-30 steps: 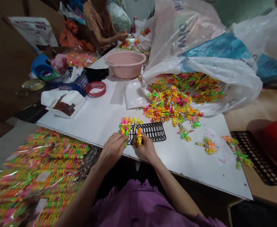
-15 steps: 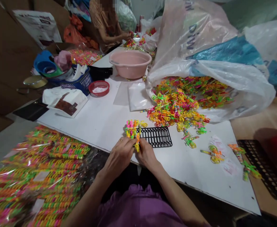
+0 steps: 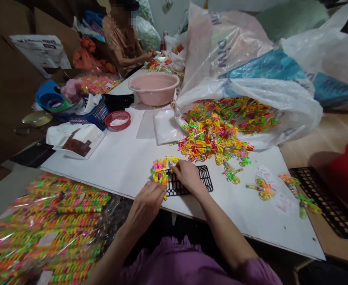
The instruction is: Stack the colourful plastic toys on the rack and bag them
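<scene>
A black plastic grid rack (image 3: 204, 178) lies on the white table in front of me. Small bright plastic toys (image 3: 159, 171), pink, orange, yellow and green, stand packed in its left end. My left hand (image 3: 146, 200) is closed at the near left corner, its fingertips on the nearest toys; how much they grip is partly hidden. Over the rack's middle, my right hand (image 3: 188, 176) is bent in a pinch at the near end of a yellow toy (image 3: 171, 159) with round loops, at the rack's far edge.
Loose toys (image 3: 209, 138) spill from a large plastic bag (image 3: 293, 99). A pink basin (image 3: 154, 89), red basket (image 3: 117, 120) and clear plastic sleeves (image 3: 168, 126) are farther back. Packed toys (image 3: 49, 229) lie lower left. Another person (image 3: 123, 47) sits at the far end.
My right hand has moved away from my left, up and over the rack to its far edge. The left stays by the near left corner. The whole view has shifted slightly.
</scene>
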The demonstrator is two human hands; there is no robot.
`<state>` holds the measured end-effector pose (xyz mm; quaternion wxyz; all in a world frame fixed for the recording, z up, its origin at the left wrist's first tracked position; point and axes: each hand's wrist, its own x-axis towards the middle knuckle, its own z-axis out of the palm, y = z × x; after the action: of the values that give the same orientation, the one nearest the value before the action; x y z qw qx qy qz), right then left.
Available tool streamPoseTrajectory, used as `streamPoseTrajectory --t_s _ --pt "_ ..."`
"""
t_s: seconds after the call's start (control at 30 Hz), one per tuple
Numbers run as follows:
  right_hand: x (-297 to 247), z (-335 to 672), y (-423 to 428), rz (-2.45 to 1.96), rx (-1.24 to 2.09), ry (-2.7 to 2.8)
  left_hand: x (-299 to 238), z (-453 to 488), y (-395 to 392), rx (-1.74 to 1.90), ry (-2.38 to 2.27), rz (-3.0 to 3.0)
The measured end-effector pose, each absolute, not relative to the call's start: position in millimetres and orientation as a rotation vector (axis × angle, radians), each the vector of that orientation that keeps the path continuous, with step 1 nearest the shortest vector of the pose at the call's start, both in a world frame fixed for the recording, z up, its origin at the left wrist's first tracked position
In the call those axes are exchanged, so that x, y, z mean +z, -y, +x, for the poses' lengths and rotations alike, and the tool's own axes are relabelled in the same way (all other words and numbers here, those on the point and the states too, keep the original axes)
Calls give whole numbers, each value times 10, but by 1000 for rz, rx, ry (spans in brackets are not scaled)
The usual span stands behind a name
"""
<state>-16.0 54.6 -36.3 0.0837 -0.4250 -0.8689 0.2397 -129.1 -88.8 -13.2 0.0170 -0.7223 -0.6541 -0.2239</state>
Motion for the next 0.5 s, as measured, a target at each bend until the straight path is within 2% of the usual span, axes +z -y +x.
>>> streamPoseTrajectory --t_s 0.1,0.23,0.5 --pt "-375 -394 -692 -1401 605 2653 -129 -1337 905 -750 2043 -2262" --pt "-439 -370 -805 -1465 763 2513 -99 -1392 907 -810 2106 -2283" --pt "-594 225 -337 -1106 1539 1928 -63 -1412 834 -903 2147 -2351"
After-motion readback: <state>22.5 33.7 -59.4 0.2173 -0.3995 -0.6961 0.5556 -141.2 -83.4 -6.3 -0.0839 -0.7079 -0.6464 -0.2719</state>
